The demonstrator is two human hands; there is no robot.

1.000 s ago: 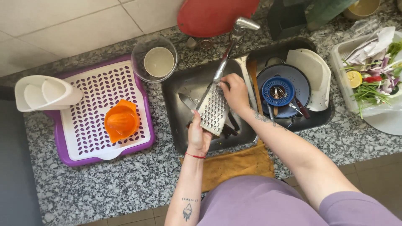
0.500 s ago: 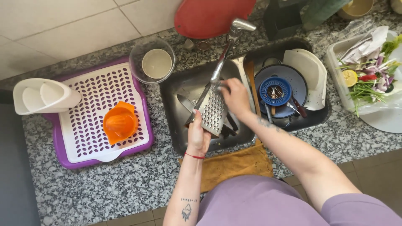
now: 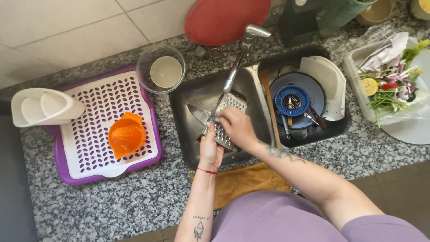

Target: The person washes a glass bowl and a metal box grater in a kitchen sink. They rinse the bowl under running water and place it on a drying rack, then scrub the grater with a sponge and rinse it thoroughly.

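Note:
I hold a flat metal grater (image 3: 227, 112) over the left basin of a steel double sink (image 3: 188, 101), right under the tap (image 3: 239, 56). My left hand (image 3: 209, 148) grips the grater's lower end from below. My right hand (image 3: 237, 127) lies across the grater's face, fingers closed against it; whether it holds a sponge is hidden. A knife (image 3: 197, 114) lies in the basin beside the grater.
A purple and white drying rack (image 3: 96, 107) at left carries an orange juicer cone (image 3: 126, 134) and a white cutlery holder (image 3: 42, 106). A glass bowl with a white bowl (image 3: 162, 69) stands behind. The right basin holds a pot, blue strainer (image 3: 291, 99), cutlery, a white plate. Vegetable scraps tray (image 3: 389, 76), orange cloth (image 3: 244, 181).
My right hand has slid down the grater's face toward my left hand. The grater stays under the tap, and the view has shifted slightly.

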